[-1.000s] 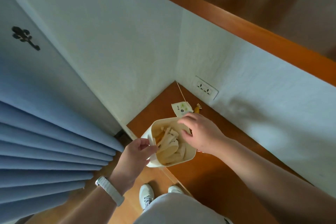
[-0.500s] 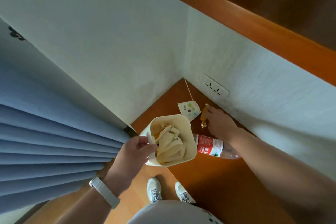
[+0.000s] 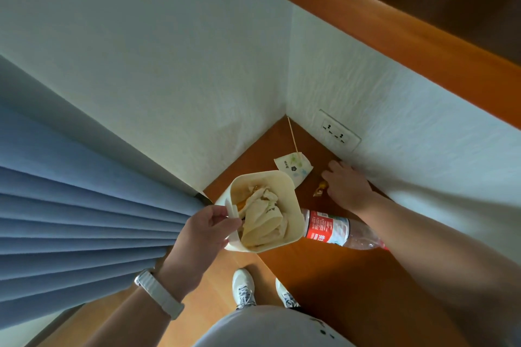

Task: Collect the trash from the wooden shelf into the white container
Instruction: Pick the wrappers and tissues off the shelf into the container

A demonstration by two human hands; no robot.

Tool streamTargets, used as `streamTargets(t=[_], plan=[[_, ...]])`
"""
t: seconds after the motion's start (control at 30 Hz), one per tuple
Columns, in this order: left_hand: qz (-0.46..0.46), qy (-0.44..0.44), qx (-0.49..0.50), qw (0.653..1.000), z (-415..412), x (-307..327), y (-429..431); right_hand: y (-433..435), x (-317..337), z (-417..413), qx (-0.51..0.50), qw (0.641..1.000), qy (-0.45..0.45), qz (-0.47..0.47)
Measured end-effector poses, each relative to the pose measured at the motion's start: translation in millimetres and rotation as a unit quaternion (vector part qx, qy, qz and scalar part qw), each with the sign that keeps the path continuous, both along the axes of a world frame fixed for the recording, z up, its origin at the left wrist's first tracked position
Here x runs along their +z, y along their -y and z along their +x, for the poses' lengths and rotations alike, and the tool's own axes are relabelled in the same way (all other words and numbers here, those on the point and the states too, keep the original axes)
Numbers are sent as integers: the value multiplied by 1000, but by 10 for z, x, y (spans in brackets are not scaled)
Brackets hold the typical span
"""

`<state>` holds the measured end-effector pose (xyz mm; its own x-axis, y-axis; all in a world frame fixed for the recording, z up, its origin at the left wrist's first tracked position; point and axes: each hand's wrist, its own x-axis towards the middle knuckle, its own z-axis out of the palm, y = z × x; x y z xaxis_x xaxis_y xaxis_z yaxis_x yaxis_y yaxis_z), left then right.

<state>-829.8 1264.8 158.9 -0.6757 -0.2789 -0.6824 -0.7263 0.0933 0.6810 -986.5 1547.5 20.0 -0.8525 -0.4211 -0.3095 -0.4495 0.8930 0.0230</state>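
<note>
White container (image 3: 291, 207) held by left hand (image 3: 207, 229), fingers pinching its near rim, above the wooden shelf (image 3: 324, 267) front edge. Inside: crumpled paper wrappers (image 3: 263, 220), something orange underneath. Right hand (image 3: 348, 187) flat on shelf near the wall, fingers spread, gripping nothing; candy wrapper (image 3: 320, 189) just beside its fingertips. Tissue packet (image 3: 293, 167) and skewer (image 3: 292, 134) sit in the corner. Plastic bottle (image 3: 335, 229) lies on its side, partly under container and forearm. Shelf right of bottle is open.

blue curtain (image 3: 70, 220) | wall socket (image 3: 339, 131) | 2 white shoes (image 3: 244, 287)
</note>
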Motion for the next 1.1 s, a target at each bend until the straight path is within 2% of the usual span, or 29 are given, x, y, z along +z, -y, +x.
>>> streamTargets(t=[0.17, 0.3, 0.47, 0.63, 0.8, 1.1], plan=[[-1, -11, -11, 1000, 30, 30, 28, -14, 152, 96, -35, 998, -17, -42], [7, -20, -20, 1000, 43, 50, 55, 97, 483, 202, -81, 984, -52, -151], [21, -38, -43, 998, 75, 61, 111, 393, 1111, 451, -104, 933, -106, -329], [31, -57, -47, 997, 88, 75, 222, 729, 1554, 754, -90, 884, -75, -452], [37, -75, -63, 994, 149, 122, 323, 991, 1536, 945, -86, 900, -41, -424], [34, -85, -54, 994, 188, 101, 670, 1267, 1396, 1013, -76, 922, -45, -377]])
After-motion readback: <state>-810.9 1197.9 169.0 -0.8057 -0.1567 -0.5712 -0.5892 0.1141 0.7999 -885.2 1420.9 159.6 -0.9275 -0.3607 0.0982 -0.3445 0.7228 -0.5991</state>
